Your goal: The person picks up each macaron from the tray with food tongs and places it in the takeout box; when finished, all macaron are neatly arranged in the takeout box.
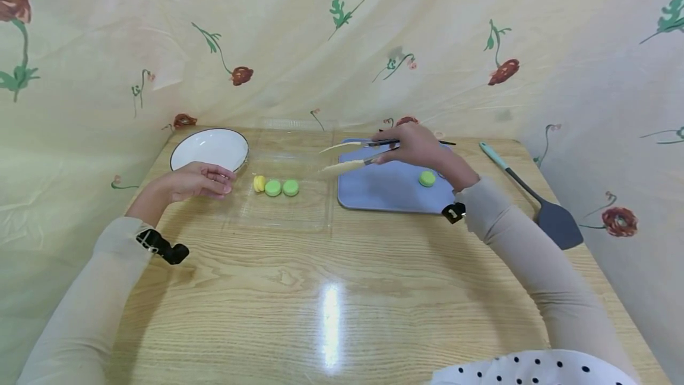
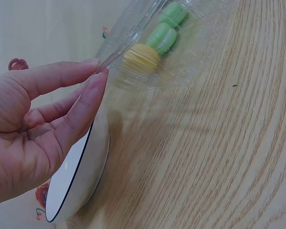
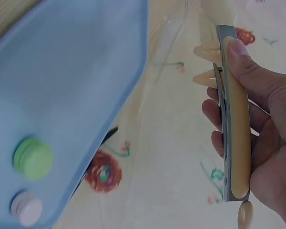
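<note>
Macarons (image 1: 273, 188) likely light, crumbly, best gripped by sides; right hand (image 1: 411, 146) holds tongs (image 1: 344, 167), left hand (image 1: 199, 182) pinches clear container (image 1: 283, 226).

Tong tips (image 3: 218, 11) blurred, perhaps cropped

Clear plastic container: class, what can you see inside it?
Inside the clear plastic container are one yellow macaron and two green macarons. The patches of its base directly beneath them are covered.
</note>
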`<act>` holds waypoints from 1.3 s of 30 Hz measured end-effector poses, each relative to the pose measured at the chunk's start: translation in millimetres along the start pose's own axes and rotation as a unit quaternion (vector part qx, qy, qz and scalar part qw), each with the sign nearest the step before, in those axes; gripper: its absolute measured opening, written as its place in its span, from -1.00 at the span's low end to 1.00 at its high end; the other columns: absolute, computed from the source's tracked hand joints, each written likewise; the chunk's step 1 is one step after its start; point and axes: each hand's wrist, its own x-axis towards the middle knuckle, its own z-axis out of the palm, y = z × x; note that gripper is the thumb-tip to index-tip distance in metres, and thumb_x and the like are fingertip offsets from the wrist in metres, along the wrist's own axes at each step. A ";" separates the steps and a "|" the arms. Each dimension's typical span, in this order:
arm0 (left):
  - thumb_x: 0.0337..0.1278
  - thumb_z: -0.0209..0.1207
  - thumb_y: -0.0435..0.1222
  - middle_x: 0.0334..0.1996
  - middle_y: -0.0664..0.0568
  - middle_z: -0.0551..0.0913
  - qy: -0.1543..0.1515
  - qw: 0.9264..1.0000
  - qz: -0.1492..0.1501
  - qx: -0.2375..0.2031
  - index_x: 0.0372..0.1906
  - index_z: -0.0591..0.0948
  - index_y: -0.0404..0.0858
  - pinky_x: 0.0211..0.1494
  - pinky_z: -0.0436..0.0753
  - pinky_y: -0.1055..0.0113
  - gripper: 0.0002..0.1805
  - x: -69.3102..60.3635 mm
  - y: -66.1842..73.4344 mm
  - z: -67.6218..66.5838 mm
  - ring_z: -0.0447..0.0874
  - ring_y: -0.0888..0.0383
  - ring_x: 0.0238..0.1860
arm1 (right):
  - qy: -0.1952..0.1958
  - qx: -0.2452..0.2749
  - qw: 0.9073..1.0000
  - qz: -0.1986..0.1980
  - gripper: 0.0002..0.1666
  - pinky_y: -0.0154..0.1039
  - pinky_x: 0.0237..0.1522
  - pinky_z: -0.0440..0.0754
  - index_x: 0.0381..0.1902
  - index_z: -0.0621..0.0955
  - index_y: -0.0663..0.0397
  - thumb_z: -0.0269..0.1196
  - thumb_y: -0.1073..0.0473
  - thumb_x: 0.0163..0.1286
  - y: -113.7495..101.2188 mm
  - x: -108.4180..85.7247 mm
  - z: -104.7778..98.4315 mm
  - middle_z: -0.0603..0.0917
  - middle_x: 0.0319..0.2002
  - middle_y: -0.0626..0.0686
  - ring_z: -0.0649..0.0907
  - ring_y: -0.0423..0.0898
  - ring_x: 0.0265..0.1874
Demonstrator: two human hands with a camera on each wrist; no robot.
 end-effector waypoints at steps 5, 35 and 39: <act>0.34 0.20 -0.50 -0.13 0.12 0.71 -0.001 1.000 0.001 0.004 0.40 0.27 -0.59 0.07 0.78 0.37 -0.38 0.5 -0.4 -0.3 0.74 0.28 -0.09 | -0.002 -0.010 1.000 0.029 -0.39 -0.20 -0.39 0.36 0.23 0.68 0.02 0.50 -0.01 0.25 25.0 -18.5 -14.1 0.70 -0.34 0.06 0.48 -0.06 -0.49; 0.34 0.21 -0.48 -0.11 0.15 0.70 -0.001 1.000 0.004 0.002 0.41 0.27 -0.59 0.06 0.78 0.38 -0.38 -0.8 -1.5 -0.4 0.73 0.30 -0.10 | -0.042 -0.056 0.993 0.098 -0.37 -0.22 -0.36 0.57 0.17 0.68 0.23 0.50 -0.01 0.24 124.9 -112.5 -37.9 0.77 -0.01 0.27 0.72 -0.02 -0.30; 0.34 0.21 -0.48 -0.10 0.14 0.70 0.002 1.000 0.003 0.002 0.40 0.27 -0.58 0.07 0.78 0.38 -0.38 -0.7 -1.1 -0.5 0.73 0.30 -0.10 | -0.046 -0.050 0.992 0.104 -0.38 -0.27 -0.42 0.51 0.16 0.68 0.26 0.50 0.02 0.24 133.1 -117.0 -36.5 0.79 -0.11 0.24 0.64 -0.11 -0.41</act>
